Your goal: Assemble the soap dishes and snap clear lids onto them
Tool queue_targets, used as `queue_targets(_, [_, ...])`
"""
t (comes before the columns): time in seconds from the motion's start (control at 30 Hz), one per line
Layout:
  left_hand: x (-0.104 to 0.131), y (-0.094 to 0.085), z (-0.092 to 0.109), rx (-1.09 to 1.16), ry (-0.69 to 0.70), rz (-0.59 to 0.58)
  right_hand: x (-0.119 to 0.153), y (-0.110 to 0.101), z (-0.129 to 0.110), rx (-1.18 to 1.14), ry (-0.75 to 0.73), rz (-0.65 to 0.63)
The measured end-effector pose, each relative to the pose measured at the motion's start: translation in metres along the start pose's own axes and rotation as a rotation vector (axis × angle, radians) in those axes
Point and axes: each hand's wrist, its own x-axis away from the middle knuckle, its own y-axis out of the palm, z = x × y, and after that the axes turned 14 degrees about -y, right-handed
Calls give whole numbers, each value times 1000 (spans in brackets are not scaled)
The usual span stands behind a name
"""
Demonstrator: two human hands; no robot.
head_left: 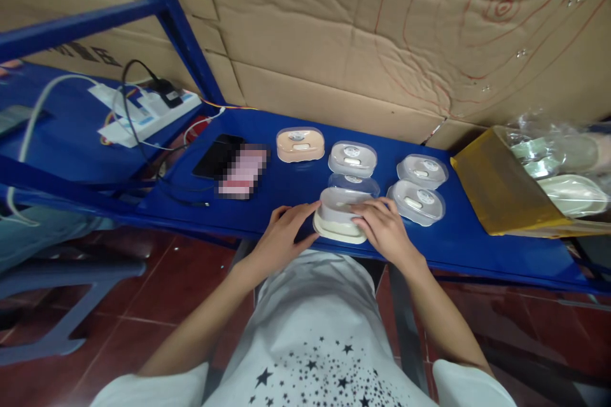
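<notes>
At the front edge of the blue table, a white oval plastic box (334, 205) sits on a cream oval base (340, 233). My left hand (285, 232) grips its left side, fingertips at the upper rim and thumb low by the base. The right side is held by my right hand (386, 229), with bent fingers reaching over the rim; they hide part of the inside. Just behind the box lies a clear plastic lid (356, 184) with a round sticker. Beyond that is a closed white box with a clear lid (352, 160).
A peach box (300, 145) stands at the back, and two white boxes (422, 172) (416, 202) sit right. A cardboard carton (496, 181) with bagged parts borders the right side. Left are phones (217, 156) (243, 172), cables and a power strip (147, 121).
</notes>
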Motion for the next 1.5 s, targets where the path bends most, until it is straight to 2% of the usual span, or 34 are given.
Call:
queue_targets(0.27, [6, 6, 8, -122, 136, 168, 6, 1, -1, -25, 69, 29])
queue_targets(0.4, [6, 5, 10, -151, 212, 144, 4, 0, 4, 27, 55, 55])
queue_targets(0.5, [11, -5, 5, -155, 267, 110, 1, 3, 8, 99, 72, 40])
queue_targets(0.63, [24, -31, -16, -131, 208, 86, -1, 4, 7, 140, 106, -27])
queue_targets(0.73, [31, -46, -31, -156, 103, 144, -4, -3, 2, 83, 81, -22])
queue_targets(0.8, [30, -48, -35, -182, 46, 190, -10, -11, 4, 62, 69, -5])
queue_targets(0.87, [24, -45, -34, -209, 5, 229, -22, -20, 17, 66, 64, -23])
queue_targets(0.97, [5, -35, -26, -227, -2, 253, -47, -26, 61, 80, 83, -113])
queue_targets(1.1, [-23, -29, -11, -221, 44, 227, -88, -19, 132, 33, 151, -338])
queue_targets(1.17, [-32, -29, -5, -235, 44, 252, -102, -14, 156, -33, 141, -443])
queue_targets(1.23, [-38, -29, -1, -247, 46, 280, -109, -12, 168, -121, 80, -466])
queue_targets(1.33, [-42, -25, -2, -233, 47, 276, -105, -17, 177, -224, 29, -372])
queue_targets(1.4, [-43, -19, -5, -225, 43, 255, -97, -23, 182, -203, 66, -316])
queue_targets(1.5, [-43, -9, -8, -229, 55, 242, -88, -30, 186, -58, 116, -319])
